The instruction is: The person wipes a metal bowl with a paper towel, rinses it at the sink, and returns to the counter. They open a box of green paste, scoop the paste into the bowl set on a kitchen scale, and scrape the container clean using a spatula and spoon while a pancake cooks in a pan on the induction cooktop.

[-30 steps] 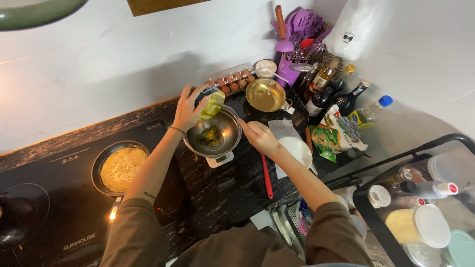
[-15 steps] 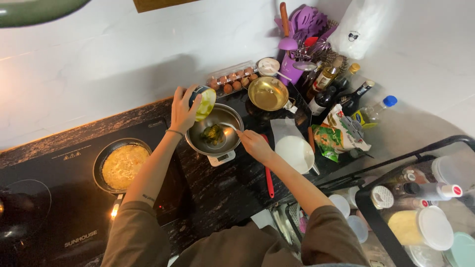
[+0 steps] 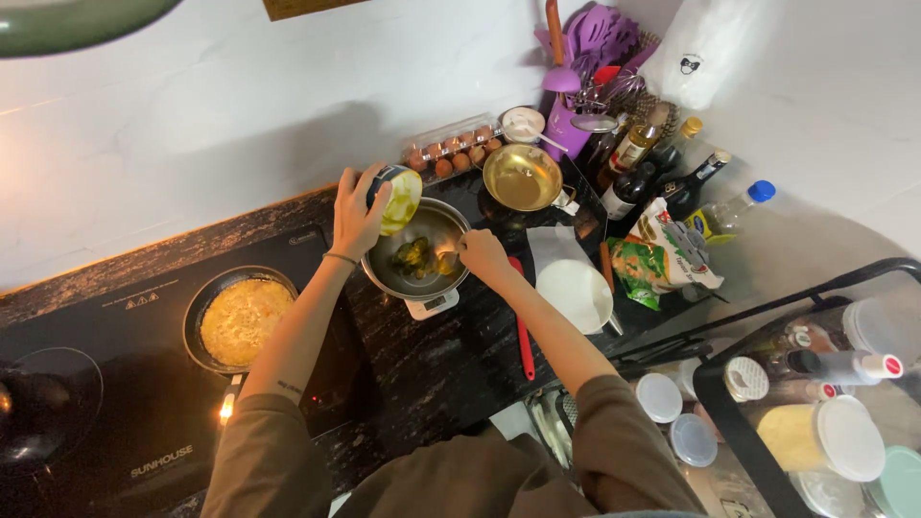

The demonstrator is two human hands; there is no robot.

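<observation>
A dark stone counter [image 3: 422,384] runs along a white wall, with a black cooktop [image 3: 115,422] set into it on one side.

In the middle of the counter sits a shiny metal bowl [image 3: 384,273] on a small kitchen scale [image 3: 432,305]. Green bits lie in the bottom of the bowl. The left hand [image 3: 357,213] is wrapped tight around a small round can [image 3: 395,197] and tips it over the bowl's edge, open end down. The inside of the can looks yellow-green. The right hand [image 3: 480,253] rests at the other edge of the bowl with its fingers pinched together. It may be holding something small, but I cannot tell what.

Just beside the right arm lies a red-handled tool [image 3: 524,341], and next to that a white bowl [image 3: 576,293]. Behind the metal bowl stands a small gold pan [image 3: 522,176], and a clear tray of brown eggs [image 3: 451,153] sits near the wall. A purple pot full of cooking tools [image 3: 576,58] and some dark bottles [image 3: 662,168] stand farther back. A green snack bag [image 3: 652,259] lies near the bottles.

On the cooktop, a black frying pan [image 3: 206,302] holds a round yellow omelette [image 3: 245,319]. A wire rack [image 3: 815,403] with jars stands well apart at the far side.
</observation>
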